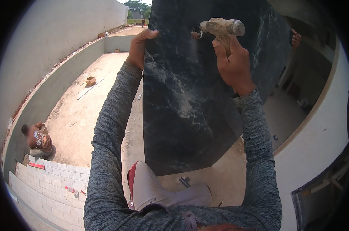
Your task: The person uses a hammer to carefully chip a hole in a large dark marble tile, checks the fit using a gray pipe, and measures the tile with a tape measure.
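Observation:
A large dark slab with pale marble-like veins stands upright in front of me and fills the middle of the view. My left hand is closed on its left edge, thumb lying over the front face. In my right hand is a hammer, held by its handle with the worn, dusty head up in front of the slab's upper part. Just left of the head shows a small hook-like shape, too small to make out. Another person's hand touches the slab's far right edge.
A person crouches at lower left beside pale tiles, with a red level and a bottle nearby. A cardboard box sits on the sandy ground. Dark T-shaped piece lies below the slab. White wall at right.

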Available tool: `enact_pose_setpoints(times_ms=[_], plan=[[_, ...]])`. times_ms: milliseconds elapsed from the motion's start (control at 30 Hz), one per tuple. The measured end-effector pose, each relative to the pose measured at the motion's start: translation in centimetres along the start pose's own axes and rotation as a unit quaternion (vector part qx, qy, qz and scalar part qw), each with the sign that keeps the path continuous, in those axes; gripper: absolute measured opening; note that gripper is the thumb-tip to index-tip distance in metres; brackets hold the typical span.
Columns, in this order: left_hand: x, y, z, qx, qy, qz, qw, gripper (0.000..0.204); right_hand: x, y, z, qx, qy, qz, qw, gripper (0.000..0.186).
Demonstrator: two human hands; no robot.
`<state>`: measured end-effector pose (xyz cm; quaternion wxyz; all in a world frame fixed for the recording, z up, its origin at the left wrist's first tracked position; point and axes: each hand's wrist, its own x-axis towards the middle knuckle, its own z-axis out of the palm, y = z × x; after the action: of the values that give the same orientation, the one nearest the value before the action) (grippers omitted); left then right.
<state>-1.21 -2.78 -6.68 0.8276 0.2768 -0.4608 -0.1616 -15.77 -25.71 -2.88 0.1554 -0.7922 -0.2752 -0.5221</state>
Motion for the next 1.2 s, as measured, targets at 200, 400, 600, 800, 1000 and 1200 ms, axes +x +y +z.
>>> enact_pose_setpoints(times_ms=[200, 400, 600, 800, 1000, 1200], plan=[[-0.2, 0.0, 0.3, -0.024, -0.044, 0.005, 0.999, 0.039, 0.4, -0.2, -0.4, 0.009, 0.051, -0.004, 0.999, 0.027], [0.0, 0.0, 0.2, -0.012, -0.030, 0.008, 0.999, 0.039, -0.1, 0.0, 0.3, 0.009, 0.028, -0.010, 1.000, 0.027], [-0.1, 0.0, 0.0, 0.008, -0.008, 0.015, 1.000, 0.037, -0.6, -0.2, 1.4, 0.016, -0.002, -0.002, 1.000, 0.029], [-0.2, 0.0, 0.3, 0.018, 0.015, 0.007, 1.000, 0.035, -0.6, 0.5, 1.7, -0.020, -0.033, 0.015, 0.999, 0.030], [-0.4, 0.1, 0.7, 0.006, 0.000, -0.002, 1.000, 0.037, -0.8, 0.1, 1.7, -0.006, 0.018, -0.041, 0.999, 0.028], [0.2, -0.4, -1.1, -0.046, -0.074, 0.032, 0.996, 0.041, -0.7, 0.1, 0.2, 0.015, 0.046, 0.023, 0.999, 0.027]])
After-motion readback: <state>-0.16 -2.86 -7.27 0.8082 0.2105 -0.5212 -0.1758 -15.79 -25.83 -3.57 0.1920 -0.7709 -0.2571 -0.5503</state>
